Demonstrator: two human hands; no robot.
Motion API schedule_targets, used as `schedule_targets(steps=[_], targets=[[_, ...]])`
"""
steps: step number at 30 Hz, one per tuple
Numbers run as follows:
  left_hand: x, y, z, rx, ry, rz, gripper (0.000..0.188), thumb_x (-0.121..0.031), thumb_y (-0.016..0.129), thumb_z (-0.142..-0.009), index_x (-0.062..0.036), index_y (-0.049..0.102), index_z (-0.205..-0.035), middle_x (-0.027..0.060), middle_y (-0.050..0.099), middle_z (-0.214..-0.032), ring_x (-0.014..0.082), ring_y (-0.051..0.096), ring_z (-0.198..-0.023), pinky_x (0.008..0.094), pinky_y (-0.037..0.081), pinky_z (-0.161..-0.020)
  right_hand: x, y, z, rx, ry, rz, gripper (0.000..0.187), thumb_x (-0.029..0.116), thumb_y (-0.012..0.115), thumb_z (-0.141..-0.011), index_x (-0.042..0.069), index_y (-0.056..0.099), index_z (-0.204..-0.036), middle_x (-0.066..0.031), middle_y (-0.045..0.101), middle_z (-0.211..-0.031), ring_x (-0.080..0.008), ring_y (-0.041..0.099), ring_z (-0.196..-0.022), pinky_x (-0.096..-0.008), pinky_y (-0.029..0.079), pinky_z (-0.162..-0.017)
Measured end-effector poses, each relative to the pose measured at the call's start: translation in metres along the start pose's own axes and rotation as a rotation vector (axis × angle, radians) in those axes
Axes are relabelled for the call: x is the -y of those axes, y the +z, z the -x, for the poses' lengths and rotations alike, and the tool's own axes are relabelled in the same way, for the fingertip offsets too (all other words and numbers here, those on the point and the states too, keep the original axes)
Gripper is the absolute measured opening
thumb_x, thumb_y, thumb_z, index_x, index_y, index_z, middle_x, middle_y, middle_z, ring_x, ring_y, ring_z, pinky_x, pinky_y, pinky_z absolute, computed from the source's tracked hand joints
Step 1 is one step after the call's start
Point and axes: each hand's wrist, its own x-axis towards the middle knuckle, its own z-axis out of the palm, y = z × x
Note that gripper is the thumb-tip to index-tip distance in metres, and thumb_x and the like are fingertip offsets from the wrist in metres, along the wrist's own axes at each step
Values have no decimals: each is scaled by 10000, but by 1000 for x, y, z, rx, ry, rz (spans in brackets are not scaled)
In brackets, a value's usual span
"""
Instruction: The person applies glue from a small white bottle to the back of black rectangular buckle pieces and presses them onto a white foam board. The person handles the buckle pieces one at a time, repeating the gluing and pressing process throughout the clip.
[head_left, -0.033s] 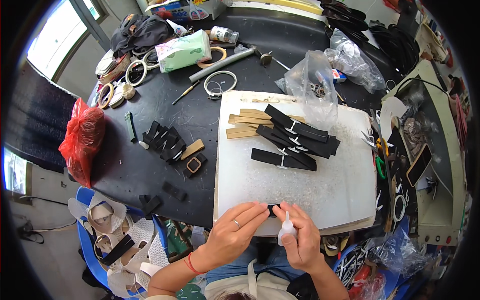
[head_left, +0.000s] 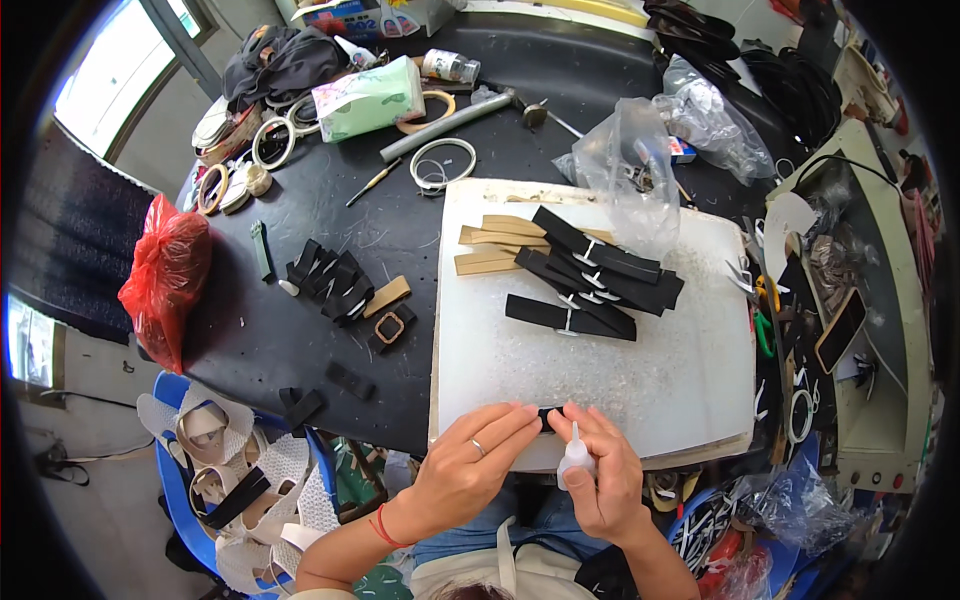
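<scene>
At the near edge of the white board (head_left: 690,370), a small black strap piece (head_left: 547,417) lies between my two hands. My left hand (head_left: 468,458) presses its closed fingers on the strap's left end. My right hand (head_left: 612,482) is closed round a small white squeeze bottle (head_left: 575,462), its thin nozzle pointing up and away from me. The right index fingertip touches the strap's other end. Farther up the board rests a pile of black elastic straps (head_left: 600,275) with white bands round them, beside tan straps (head_left: 490,263). My fingers hide most of the held piece.
Left on the dark table are black strap loops (head_left: 335,285), a square buckle (head_left: 390,326) and a red plastic bag (head_left: 170,275). Clear plastic bags (head_left: 630,165) sit behind the board. Scissors (head_left: 765,325) and a phone (head_left: 840,330) are to the right; a blue chair (head_left: 180,480) stands left.
</scene>
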Motion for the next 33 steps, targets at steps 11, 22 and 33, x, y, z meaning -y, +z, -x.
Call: schedule_targets(steps=[11,22,33], targets=[[-7,-18,-6,205,168,-351,358,-98,649,-754,-6,673,-1099,134,600,-1221,296,541,-1193,415,453,-1000,4,-14,-10,150,74,115,296,153,672,-863,-22,600,-1090,-140,685,-1131,-337,556,-1191,-528,337,-1076],[-2,-14,3,110,101,-382,361,-89,619,-785,-20,640,-1139,121,591,-1231,292,546,-1181,413,468,-972,7,1,-17,79,-39,234,339,182,692,-852,11,625,-1137,-99,653,-1182,-306,508,-1225,-507,334,-1050],[56,-53,-12,-242,35,-406,191,10,693,-773,-13,693,-963,144,672,-1031,309,641,-944,385,523,-835,1,-26,-3,-87,192,-113,218,154,595,-945,-2,516,-1076,-176,680,-1173,-323,500,-1270,-372,470,-942]])
